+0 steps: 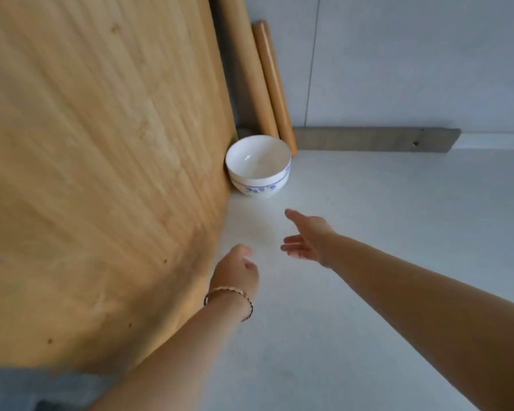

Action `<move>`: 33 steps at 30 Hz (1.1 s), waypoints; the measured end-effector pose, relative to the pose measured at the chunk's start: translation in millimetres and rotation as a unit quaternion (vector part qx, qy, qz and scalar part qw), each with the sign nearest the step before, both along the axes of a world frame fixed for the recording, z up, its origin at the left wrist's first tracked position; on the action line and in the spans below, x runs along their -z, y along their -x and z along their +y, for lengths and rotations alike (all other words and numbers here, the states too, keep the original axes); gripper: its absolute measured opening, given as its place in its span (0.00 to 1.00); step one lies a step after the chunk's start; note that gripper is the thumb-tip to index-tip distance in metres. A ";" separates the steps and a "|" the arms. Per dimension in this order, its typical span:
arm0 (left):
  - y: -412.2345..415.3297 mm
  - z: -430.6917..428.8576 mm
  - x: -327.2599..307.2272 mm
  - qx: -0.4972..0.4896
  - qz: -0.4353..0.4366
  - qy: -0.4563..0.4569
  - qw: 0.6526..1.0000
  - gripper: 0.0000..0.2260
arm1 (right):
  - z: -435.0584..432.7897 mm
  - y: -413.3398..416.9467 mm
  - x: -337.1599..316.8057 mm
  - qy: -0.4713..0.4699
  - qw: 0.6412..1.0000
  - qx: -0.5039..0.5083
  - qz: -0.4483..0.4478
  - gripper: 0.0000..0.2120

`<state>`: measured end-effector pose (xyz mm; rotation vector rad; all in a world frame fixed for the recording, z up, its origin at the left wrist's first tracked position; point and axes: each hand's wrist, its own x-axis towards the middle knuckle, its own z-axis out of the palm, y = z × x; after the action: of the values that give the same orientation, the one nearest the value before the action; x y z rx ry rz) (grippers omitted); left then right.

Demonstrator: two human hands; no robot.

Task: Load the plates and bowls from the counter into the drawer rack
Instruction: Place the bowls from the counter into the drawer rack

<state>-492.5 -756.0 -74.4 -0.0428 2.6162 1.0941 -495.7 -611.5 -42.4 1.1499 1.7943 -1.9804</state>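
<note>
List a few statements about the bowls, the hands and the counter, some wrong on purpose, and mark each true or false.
1. The stacked bowls stand on the counter, right beside the leaning wooden board. True.
2. The right hand grips the bowls. False: it is open and apart from them, short of the rim.
3. The left hand has a bracelet at its wrist. True.
4. The top bowl holds food. False: its inside is bare white.
</note>
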 end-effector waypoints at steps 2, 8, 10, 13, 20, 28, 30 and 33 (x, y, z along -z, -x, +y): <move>12.5 -0.8 8.3 0.001 -0.003 0.002 1.000 0.15 | 0.1 44.0 2.2 0.032 0.998 0.050 0.017 0.26; 21.3 -2.8 29.2 -0.005 -0.039 -0.032 0.999 0.16 | 2.1 112.4 11.3 0.076 0.990 0.102 0.059 0.29; 21.2 -1.7 34.4 -0.025 -0.050 -0.059 0.997 0.15 | 1.0 121.1 15.9 0.074 0.990 0.103 0.070 0.25; 17.2 1.4 34.6 -0.024 -0.059 -0.080 0.995 0.14 | 0.1 120.4 19.1 0.079 0.983 0.134 0.094 0.22; 5.5 2.7 17.0 -0.010 0.009 -0.101 0.995 0.16 | 18.8 32.8 25.5 0.024 0.989 0.117 0.087 0.11; -72.6 29.1 -40.5 0.024 -0.214 -0.214 0.953 0.12 | 69.8 -157.1 -13.0 -0.013 0.998 -0.044 0.035 0.14; -115.5 40.6 -49.5 0.030 -0.220 -0.201 0.954 0.03 | 82.5 -209.2 -24.6 -0.028 0.996 -0.078 0.030 0.15; -189.7 51.8 -52.2 0.045 -0.229 -0.188 0.954 0.12 | 98.3 -290.4 -37.1 -0.053 0.991 -0.119 0.016 0.17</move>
<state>-302.8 -704.2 -22.2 -0.0813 1.9551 1.3442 -205.3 -513.2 -5.3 0.8888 1.9711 -1.7963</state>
